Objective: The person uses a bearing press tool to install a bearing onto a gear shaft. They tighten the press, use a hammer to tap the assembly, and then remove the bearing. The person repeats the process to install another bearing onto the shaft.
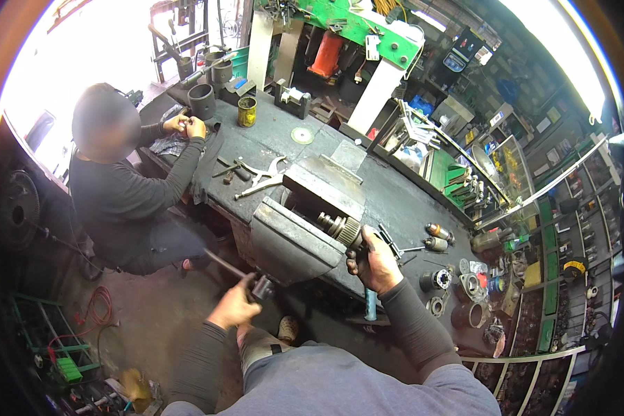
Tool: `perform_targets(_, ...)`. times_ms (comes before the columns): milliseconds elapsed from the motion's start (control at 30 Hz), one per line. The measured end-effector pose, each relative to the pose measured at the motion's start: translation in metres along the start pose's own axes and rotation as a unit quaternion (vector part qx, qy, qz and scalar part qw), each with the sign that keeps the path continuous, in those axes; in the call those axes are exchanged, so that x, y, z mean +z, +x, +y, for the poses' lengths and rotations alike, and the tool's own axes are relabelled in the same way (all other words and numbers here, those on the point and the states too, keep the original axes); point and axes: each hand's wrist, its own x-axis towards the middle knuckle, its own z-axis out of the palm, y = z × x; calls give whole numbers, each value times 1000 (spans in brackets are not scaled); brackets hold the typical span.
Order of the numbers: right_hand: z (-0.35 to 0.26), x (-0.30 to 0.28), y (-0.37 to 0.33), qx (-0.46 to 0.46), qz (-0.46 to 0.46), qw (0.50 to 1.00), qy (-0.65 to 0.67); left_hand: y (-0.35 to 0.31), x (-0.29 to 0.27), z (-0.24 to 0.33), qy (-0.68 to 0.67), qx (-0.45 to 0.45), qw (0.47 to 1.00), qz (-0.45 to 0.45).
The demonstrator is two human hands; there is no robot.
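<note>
My left hand [234,306], low in front of the bench, is closed around a hammer-like tool with a dark block head [262,288]; its pale handle is smeared by motion. My right hand [377,265] grips the end of a metal gear shaft [342,229] with a toothed wheel. The shaft lies at the opening of a large bench vise [295,239], between its jaws; whether they clamp it I cannot tell. Below my right hand a blue handle [371,305] hangs at the bench edge. A three-armed metal piece [263,177] lies left of the vise.
At the left, another person [128,187] works with both hands at the bench [388,191]. A yellow can [247,111] and dark cylinders [202,102] stand nearby. A green press frame [357,28] rises behind. Metal rings and parts [437,280] lie at right, beside shelves.
</note>
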Motion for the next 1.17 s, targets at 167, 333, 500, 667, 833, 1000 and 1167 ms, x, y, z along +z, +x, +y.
perform_targets(167, 3, -7, 4, 19, 40, 999, -22, 7, 101, -45, -7, -174, 981, -82)
perform_targets(333, 3, -3, -5, 5, 46, 999, -18, 7, 115, -28, -354, -271, 878, -173)
perform_targets(500, 4, -5, -5, -5, 43, 999, -20, 55, 47, -127, -521, -326, 784, 83)
perform_targets(667, 1, -1, 2, 14, 13, 999, -41, 33, -66, -89, -712, -20, 691, 129)
perform_targets(833, 1, 3, -1, -9, -9, 1000, -25, -26, -43, 68, -364, 136, 913, -123)
perform_targets(1000, 2, -10, -1, -26, -27, 999, -29, -9, 98, 12, -1, 109, 958, -265)
perform_targets(1167, 1, -9, -1, -18, -31, 999, -20, 93, 42, -157, -388, -68, 918, -44)
